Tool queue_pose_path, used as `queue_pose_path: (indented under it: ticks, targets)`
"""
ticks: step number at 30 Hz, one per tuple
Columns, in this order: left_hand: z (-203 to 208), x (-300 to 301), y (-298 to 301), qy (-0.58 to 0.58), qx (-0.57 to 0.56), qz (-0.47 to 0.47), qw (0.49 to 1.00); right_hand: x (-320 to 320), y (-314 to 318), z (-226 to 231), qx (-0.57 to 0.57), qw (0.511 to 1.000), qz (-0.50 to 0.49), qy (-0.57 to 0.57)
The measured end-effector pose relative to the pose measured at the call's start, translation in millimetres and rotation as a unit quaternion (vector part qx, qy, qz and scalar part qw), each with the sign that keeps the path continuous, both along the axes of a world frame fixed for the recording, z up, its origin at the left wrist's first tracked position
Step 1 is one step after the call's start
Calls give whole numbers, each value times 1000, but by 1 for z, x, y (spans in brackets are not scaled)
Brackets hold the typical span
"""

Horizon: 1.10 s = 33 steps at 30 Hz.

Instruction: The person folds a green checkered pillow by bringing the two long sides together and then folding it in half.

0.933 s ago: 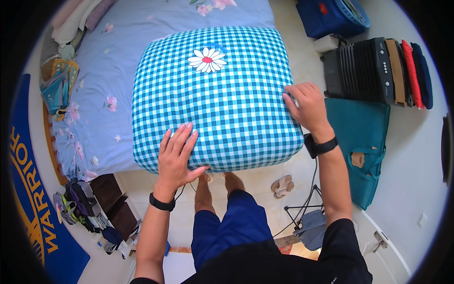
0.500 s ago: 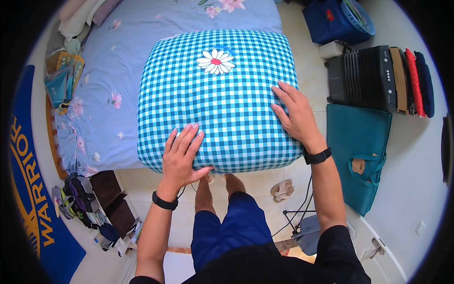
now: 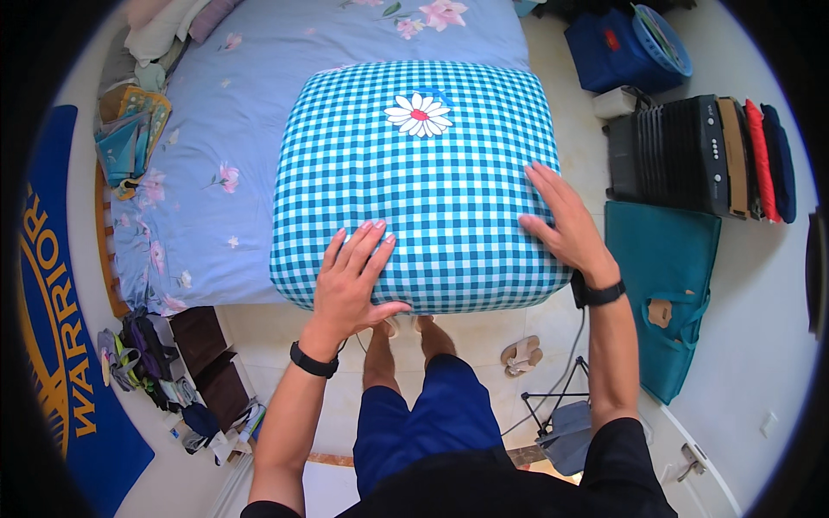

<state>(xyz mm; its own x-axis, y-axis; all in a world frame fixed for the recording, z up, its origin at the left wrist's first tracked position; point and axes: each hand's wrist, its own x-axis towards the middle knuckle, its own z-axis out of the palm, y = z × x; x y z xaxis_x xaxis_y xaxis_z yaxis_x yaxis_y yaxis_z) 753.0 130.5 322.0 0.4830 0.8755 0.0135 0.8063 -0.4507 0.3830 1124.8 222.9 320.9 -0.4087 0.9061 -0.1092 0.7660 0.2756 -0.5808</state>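
A large, puffy block covered in teal-and-white checked fabric (image 3: 449,190), with a white daisy (image 3: 418,115) near its far side, rests at the near edge of the bed. I cannot tell whether it is a cushion or a stuffed storage bag. My left hand (image 3: 350,281) lies on its near left part, fingers spread flat and thumb stretched along the front edge. On the right side, my right hand (image 3: 566,224) rests with straight fingers and the thumb apart. Both palms press lightly against the fabric; neither hand grips it. Dark bands circle both wrists.
Under the block spreads a flowered blue bed sheet (image 3: 216,112). At right stand a black appliance (image 3: 673,151), a flat teal bag (image 3: 661,285) and a blue box (image 3: 604,52). Slippers (image 3: 522,355), a folding stool (image 3: 566,432) and a cluttered rack (image 3: 203,345) are nearby.
The whole view has shifted, so things appear farther right. My right hand has slid slightly nearer to me along the block's right side. My left hand keeps its place on the fabric.
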Motion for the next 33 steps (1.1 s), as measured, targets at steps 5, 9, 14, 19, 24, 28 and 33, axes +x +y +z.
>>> queue_pose_path:
  ticks: [5, 9, 14, 19, 24, 28, 33]
  targets:
    - [15, -5, -2, 23, -53, -5, 998, -32, -54, 50, 13, 992, 113, -60]
    - [35, 27, 17, 98, -101, -7, 990, -69, -68, 49, 33, 986, 133, -94]
    - [41, 37, 22, 88, -92, -20, 992, -96, -71, 36, -4, 985, 124, -124]
    - [47, 35, 38, 210, -154, -100, 960, -99, -67, 26, 4, 989, 104, -104]
    - [-4, 36, -29, 133, -26, -43, 990, -103, -127, -2, 20, 997, 47, -64]
    - [-67, 48, -132, 86, 45, -15, 995, -95, -237, -75, 125, 988, 23, -92]
    - [-113, 50, -157, 63, 140, 6, 988, -94, -260, -116, 234, 969, 4, -83]
